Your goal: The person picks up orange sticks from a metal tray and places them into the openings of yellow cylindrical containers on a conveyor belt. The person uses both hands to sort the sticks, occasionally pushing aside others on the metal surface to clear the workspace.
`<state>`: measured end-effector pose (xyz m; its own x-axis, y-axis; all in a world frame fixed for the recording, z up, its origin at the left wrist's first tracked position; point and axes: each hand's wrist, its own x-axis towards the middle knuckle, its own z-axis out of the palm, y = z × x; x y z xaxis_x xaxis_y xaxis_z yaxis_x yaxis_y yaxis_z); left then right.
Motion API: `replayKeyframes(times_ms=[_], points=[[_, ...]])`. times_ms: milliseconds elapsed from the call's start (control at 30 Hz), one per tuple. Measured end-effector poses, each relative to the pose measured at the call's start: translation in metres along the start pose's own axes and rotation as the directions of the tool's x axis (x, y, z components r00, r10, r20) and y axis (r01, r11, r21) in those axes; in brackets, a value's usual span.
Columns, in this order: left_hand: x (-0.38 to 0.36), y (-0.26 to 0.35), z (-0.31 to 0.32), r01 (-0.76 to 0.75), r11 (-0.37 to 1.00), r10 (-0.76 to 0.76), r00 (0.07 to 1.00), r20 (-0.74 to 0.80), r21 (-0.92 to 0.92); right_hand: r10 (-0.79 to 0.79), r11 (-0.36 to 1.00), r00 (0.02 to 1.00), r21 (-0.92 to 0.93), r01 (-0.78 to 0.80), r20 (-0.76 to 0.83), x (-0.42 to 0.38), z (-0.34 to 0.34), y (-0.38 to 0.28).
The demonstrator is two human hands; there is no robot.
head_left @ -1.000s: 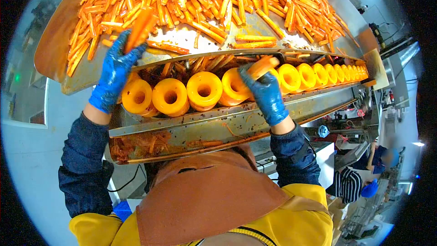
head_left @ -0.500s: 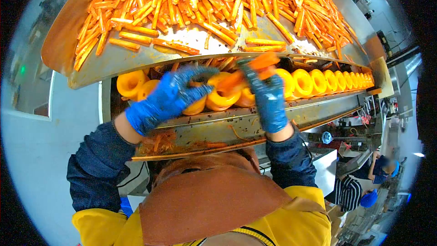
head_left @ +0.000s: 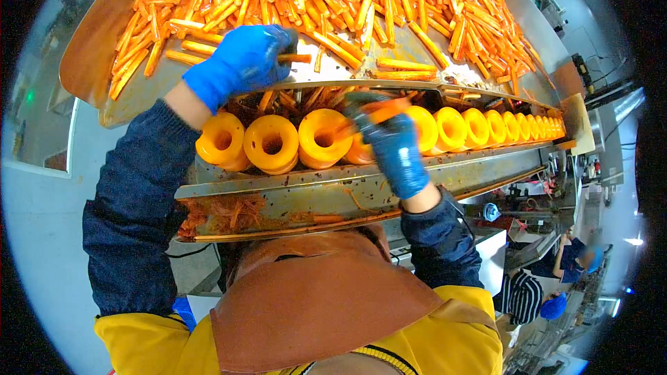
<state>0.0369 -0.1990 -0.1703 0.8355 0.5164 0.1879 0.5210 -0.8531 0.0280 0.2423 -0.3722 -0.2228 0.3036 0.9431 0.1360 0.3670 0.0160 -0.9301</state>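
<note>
Head view: grasping stick (head_left: 297, 58) in left hand (head_left: 243, 55), over metal tray (head_left: 139, 97), beside heap of orange sticks (head_left: 299, 0). Clutching blurred sticks (head_left: 388, 109), too smeared to count, in right hand (head_left: 391, 142), over hollow yellow rollers (head_left: 323, 158) lining tray's near edge.

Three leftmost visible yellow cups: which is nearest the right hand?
Third yellow cup from left: orange stick in the right hand overlaps its rim, not the others'.

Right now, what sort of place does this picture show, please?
Probably a food-processing workshop: glossy orange sticks lie heaped on a wide metal tray, a long row of hollow yellow cylinders runs along its near edge, and a person in a striped top and blue cap is in the background.
</note>
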Motion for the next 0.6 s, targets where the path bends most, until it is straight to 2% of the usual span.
replayKeyframes(times_ms=[33,67,100,133,167,200,233,267,300,333,400,433,467,500,533,600], points=[[-0.004,0.001,-0.007,-0.008,0.981,-0.030,0.981,-0.190,-0.194,-0.175,0.981,0.973,0.108,0.160,0.149,0.005,0.016,0.003],[-0.009,0.002,-0.013,-0.055,0.926,-0.090,0.928,-0.361,-0.374,-0.225,0.943,0.940,-0.185,0.276,0.255,0.001,0.009,-0.001],[-0.022,0.017,-0.029,0.007,0.771,-0.292,0.892,-0.344,-0.637,-0.248,0.950,0.935,-0.124,0.286,0.252,0.005,0.004,-0.009],[-0.035,0.025,-0.045,0.094,0.827,-0.336,0.874,-0.351,-0.555,-0.272,0.953,0.930,-0.064,0.296,0.248,0.012,-0.004,-0.011],[-0.044,0.029,-0.040,0.002,0.611,-0.380,0.878,-0.292,-0.792,-0.310,0.944,0.936,-0.059,0.323,0.166,0.024,-0.015,-0.008],[-0.052,0.033,-0.029,-0.082,0.323,-0.407,0.887,-0.216,-0.943,-0.369,0.909,0.928,-0.189,0.372,0.056,0.043,-0.029,0.006],[-0.059,0.037,-0.018,0.000,0.308,-0.365,0.923,-0.118,-0.952,-0.346,0.835,0.937,-0.440,0.329,0.044,0.056,-0.046,-0.009],[-0.065,0.041,-0.004,0.082,0.295,-0.321,0.947,-0.019,-0.952,-0.326,0.826,0.943,-0.468,0.315,0.059,0.071,-0.060,-0.011],[-0.066,0.049,0.012,0.076,0.222,-0.261,0.965,0.016,-0.972,-0.384,0.667,0.905,-0.622,0.410,0.184,0.094,-0.080,-0.001],[-0.067,0.057,0.016,0.170,0.376,-0.256,0.964,0.075,-0.911,-0.260,0.619,0.920,-0.681,0.391,0.291,0.103,-0.090,-0.009],[-0.064,0.056,0.043,-0.010,0.561,-0.053,0.997,-0.048,-0.828,0.052,0.667,0.890,-0.679,0.307,0.453,0.129,-0.098,-0.016],[-0.056,0.065,0.024,0.111,0.555,-0.054,0.994,0.098,-0.824,0.047,0.664,0.893,-0.682,0.308,0.448,0.131,-0.100,-0.019],[-0.050,0.073,0.004,0.231,0.550,-0.053,0.969,0.243,-0.802,0.062,0.658,0.850,-0.662,0.359,0.523,0.133,-0.101,-0.023],[-0.043,0.062,0.010,0.086,0.612,-0.010,0.995,0.100,-0.786,0.080,0.654,0.801,-0.638,0.407,0.593,0.134,-0.101,-0.026],[-0.029,0.051,0.005,-0.040,0.739,0.017,0.999,-0.041,-0.672,0.078,0.652,0.806,-0.641,0.405,0.587,0.134,-0.101,-0.030],[0.002,0.038,-0.014,0.015,0.833,-0.036,0.999,-0.027,-0.553,0.163,0.434,0.767,-0.743,0.509,0.621,0.132,-0.099,-0.037]])
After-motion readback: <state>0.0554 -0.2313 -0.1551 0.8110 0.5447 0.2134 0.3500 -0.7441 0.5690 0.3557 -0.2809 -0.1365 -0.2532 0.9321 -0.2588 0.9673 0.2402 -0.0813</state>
